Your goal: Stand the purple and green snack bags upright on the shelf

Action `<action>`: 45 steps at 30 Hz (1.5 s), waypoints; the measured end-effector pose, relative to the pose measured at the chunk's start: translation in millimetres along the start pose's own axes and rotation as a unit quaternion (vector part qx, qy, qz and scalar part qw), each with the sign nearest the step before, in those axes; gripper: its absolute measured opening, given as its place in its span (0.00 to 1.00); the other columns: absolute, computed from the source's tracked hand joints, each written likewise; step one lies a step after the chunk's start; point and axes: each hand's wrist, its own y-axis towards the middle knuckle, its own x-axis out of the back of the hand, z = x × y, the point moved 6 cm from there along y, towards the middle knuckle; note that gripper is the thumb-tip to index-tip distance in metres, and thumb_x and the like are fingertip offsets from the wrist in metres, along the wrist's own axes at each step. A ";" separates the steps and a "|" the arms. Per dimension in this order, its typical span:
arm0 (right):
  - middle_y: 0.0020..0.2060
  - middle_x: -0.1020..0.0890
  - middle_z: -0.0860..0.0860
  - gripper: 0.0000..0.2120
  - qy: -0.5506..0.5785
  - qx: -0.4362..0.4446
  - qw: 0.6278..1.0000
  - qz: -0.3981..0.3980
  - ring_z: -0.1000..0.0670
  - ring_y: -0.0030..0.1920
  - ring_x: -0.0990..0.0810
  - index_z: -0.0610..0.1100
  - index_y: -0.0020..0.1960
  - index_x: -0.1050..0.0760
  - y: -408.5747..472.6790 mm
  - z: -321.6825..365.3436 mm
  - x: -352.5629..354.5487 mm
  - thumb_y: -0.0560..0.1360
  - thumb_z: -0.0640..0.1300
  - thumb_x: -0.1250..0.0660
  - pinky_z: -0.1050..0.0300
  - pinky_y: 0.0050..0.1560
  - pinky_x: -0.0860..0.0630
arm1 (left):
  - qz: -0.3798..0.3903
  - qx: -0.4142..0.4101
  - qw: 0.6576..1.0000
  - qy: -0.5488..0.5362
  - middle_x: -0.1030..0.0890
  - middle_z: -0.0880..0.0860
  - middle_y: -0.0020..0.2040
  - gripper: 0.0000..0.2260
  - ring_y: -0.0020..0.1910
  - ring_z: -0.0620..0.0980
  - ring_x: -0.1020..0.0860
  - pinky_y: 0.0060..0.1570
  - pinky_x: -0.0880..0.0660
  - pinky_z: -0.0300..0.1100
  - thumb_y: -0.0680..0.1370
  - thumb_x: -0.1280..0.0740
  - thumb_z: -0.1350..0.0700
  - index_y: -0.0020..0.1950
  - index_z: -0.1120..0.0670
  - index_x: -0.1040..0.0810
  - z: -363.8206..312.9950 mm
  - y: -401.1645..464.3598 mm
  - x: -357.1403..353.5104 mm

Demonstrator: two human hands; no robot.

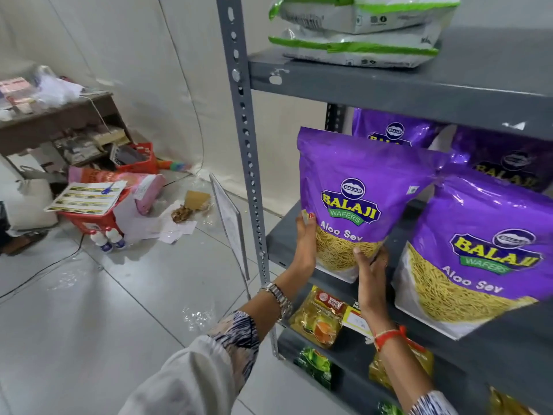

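A purple Balaji Aloo Sev bag (356,187) stands upright at the left end of the grey middle shelf (281,244). My left hand (305,238) grips its lower left edge and my right hand (371,277) presses on its lower right corner. A second purple bag (484,253) stands upright to the right, touching it. Two more purple bags (395,130) stand behind, partly hidden. On the top shelf, two white bags with green trim (359,31) lie flat, stacked.
The slotted grey upright post (248,139) borders the shelf on the left. A lower shelf holds yellow and green packets (320,319). On the floor to the left are red crates (95,217), papers, bottles and a wooden table (57,121).
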 end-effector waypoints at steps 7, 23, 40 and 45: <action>0.61 0.26 0.56 0.25 0.009 -0.002 1.000 -0.007 0.66 0.59 0.25 0.52 0.68 0.40 -7.7 5.1 1.9 0.74 0.48 0.35 0.70 0.56 0.26 | -0.014 -0.029 0.999 -0.014 0.25 0.50 0.56 0.19 0.47 0.36 0.22 0.43 0.23 0.30 0.79 0.48 0.47 0.67 0.54 0.40 -1.6 -10.4 2.4; 0.54 0.23 0.47 0.14 0.006 0.042 0.960 -0.278 0.49 0.56 0.24 0.50 0.56 0.31 -105.9 9.3 134.0 0.70 0.46 0.35 0.67 0.51 0.25 | -0.154 -0.125 0.974 0.106 0.37 0.52 0.62 0.18 0.66 0.46 0.38 0.68 0.41 0.47 0.75 0.42 0.52 0.63 0.54 0.36 49.0 -104.0 -43.1; 0.60 0.23 0.58 0.20 -0.043 -0.064 0.994 -0.073 0.61 0.59 0.24 0.50 0.67 0.35 -95.5 38.5 176.9 0.76 0.44 0.35 0.63 0.59 0.27 | 0.026 -0.105 0.989 0.102 0.38 0.44 0.67 0.21 0.66 0.40 0.38 0.51 0.39 0.17 0.81 0.50 0.51 0.73 0.54 0.44 56.4 -129.4 -140.5; 0.71 0.35 0.51 0.33 -0.067 -0.080 0.988 -0.112 0.52 0.71 0.36 0.47 0.73 0.41 -121.7 49.1 205.7 0.71 0.51 0.34 0.60 0.61 0.36 | -0.023 -0.137 0.984 0.113 0.44 0.49 0.76 0.25 0.70 0.39 0.44 0.69 0.44 0.37 0.79 0.48 0.48 0.75 0.53 0.48 54.5 -147.3 -144.9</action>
